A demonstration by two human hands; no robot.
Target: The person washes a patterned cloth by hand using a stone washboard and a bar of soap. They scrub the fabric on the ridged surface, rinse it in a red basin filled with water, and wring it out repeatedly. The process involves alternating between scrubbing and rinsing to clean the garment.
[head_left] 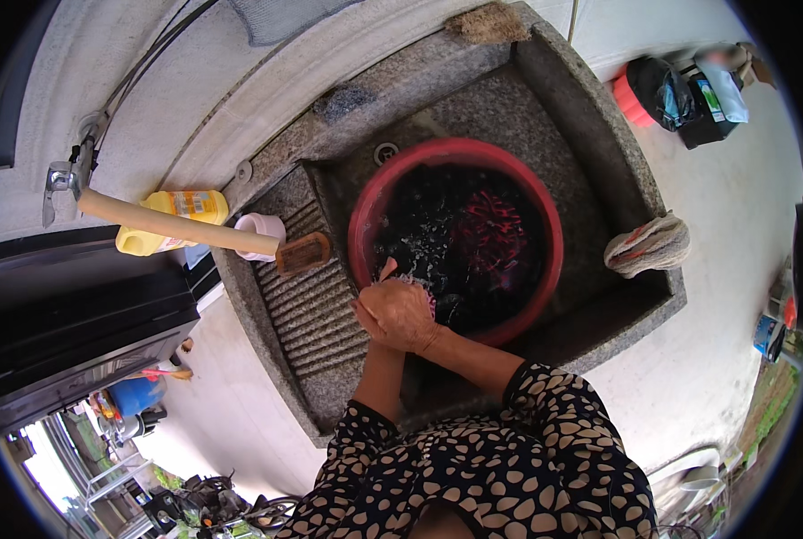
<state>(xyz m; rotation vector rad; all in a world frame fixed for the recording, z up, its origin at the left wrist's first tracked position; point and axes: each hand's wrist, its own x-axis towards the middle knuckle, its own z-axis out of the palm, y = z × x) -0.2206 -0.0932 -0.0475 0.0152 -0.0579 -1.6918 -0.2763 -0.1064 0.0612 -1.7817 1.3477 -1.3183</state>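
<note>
From my feed, both hands are bunched together at the 7 o'clock rim of the red basin (545, 260). The right hand (408, 316) lies on top, closed over a pink bit of cloth (419, 286); the left hand (370, 305) is tucked underneath it, pressed against the same wad, thumb sticking up. The basin sits inside the granite sink (599, 135) and is full of dark wet laundry (460, 238) with a red patch in it. The sink's ribbed washboard slope (316, 310) is just at 9 o'clock of the hands. A wooden scrub brush (303, 253) lies at the top of the ribs, a yellow detergent bottle (172, 220) further toward 10 o'clock, and a rolled rag (648, 244) on the rim at 3 o'clock.
</note>
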